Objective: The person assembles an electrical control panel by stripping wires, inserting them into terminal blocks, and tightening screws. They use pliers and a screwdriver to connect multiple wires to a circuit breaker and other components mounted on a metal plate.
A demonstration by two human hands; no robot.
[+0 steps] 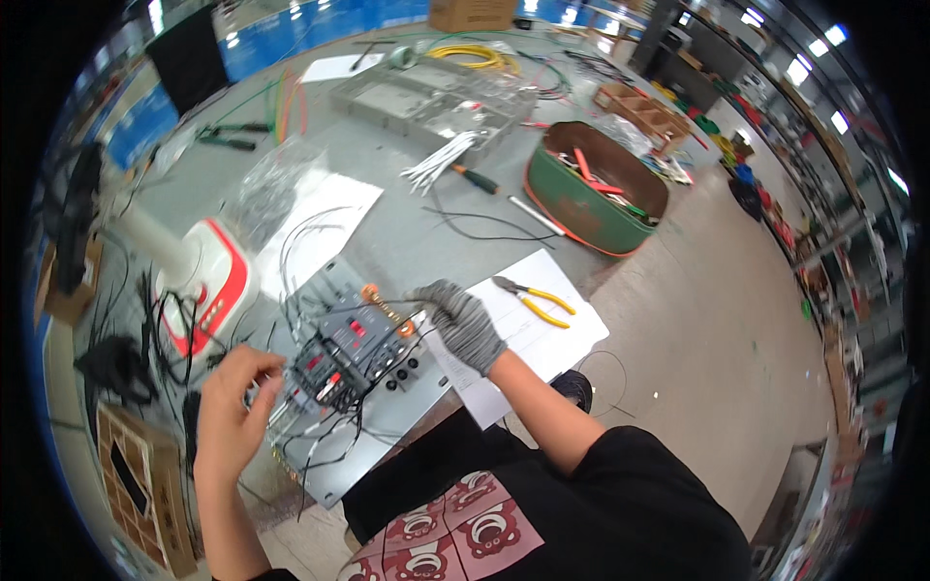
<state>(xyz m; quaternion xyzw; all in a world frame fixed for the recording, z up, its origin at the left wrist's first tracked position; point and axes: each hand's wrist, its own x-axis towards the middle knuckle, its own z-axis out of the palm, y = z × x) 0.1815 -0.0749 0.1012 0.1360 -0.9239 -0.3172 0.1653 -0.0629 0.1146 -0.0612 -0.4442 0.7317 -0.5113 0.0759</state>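
Note:
A grey metal mounting plate [334,476] carries black circuit breakers [325,366], a copper terminal strip [387,308] and many thin wires. My right hand [463,324], in a grey striped knit glove, is closed at the plate's right side, its fingertips pinching a thin black wire [392,302] that runs across the plate. On the other side, my bare left hand [235,402] hovers beside the breakers. Its fingers are bent, with a gap between thumb and forefinger and nothing visible in them. Yellow-handled cutting pliers [538,300] lie on white paper [572,341] right of the gloved hand.
A green bin [591,208] with red-handled tools stands at the table's right edge. Beyond the plate lie a screwdriver [475,179], white cable ties [441,163] and a grey tray [387,108]. A white-and-red stand [228,281] is at left, above a wooden crate [145,484].

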